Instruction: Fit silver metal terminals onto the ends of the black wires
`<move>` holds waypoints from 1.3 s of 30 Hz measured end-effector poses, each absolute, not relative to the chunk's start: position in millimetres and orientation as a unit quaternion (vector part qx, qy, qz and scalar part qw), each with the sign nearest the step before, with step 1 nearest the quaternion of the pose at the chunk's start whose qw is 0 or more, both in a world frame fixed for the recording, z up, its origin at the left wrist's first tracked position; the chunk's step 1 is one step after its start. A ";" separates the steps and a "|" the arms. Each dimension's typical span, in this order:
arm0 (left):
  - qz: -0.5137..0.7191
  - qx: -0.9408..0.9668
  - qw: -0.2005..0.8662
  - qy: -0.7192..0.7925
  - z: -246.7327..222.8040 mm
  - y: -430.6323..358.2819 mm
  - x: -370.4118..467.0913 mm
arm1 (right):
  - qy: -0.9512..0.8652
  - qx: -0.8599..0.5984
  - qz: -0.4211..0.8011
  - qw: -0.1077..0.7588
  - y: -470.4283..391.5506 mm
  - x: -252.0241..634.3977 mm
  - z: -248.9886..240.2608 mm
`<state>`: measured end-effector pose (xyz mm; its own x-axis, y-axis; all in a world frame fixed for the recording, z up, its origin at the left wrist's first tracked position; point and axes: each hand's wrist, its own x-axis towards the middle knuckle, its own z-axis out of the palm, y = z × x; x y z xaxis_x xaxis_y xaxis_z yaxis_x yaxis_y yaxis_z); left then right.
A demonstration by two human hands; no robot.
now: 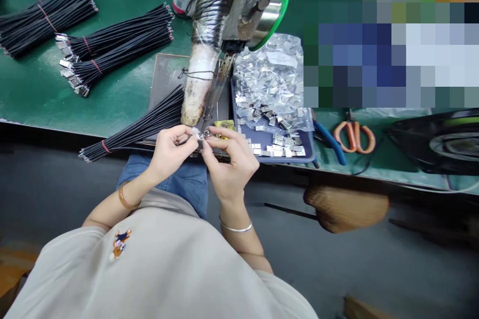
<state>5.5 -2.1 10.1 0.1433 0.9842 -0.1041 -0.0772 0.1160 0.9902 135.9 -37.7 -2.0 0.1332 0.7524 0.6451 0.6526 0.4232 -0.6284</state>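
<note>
Metal connector [202, 135] pinched between the fingers of 2 hands [174, 149], beside black cables [144, 122].

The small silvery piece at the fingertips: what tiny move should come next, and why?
Probably just steady the small silvery piece: the left hand and right hand pinch around it, close to the lower end of the slanted metal tool. Whether the tool touches it is too small to tell.

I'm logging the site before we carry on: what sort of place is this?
Probably an electronics assembly workshop: tied bundles of black cables lie on a green workbench, a tray holds small metal connectors, and a spool of what looks like solder wire hangs above.
</note>
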 end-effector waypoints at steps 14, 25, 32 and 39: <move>0.394 0.495 0.619 0.465 8.8 -6.7 1.1 | -0.518 -0.516 0.040 0.681 -53.0 145.5 0.5; 0.413 0.464 0.639 0.453 12.4 -4.2 3.1 | -0.662 -0.539 0.043 0.519 -50.9 141.7 -10.5; 0.434 0.447 0.629 0.465 14.7 0.6 4.5 | -0.649 -0.542 0.081 0.527 -43.0 137.4 -5.9; 0.421 0.455 0.632 0.465 16.3 -1.1 3.6 | -0.654 -0.532 0.083 0.532 -43.7 140.8 -3.8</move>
<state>3.6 -1.1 16.3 0.2131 0.9555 -0.2039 -0.1103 0.2309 0.9667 140.8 -43.7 -3.8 0.1316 0.7836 0.6072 0.6064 0.4209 -0.6746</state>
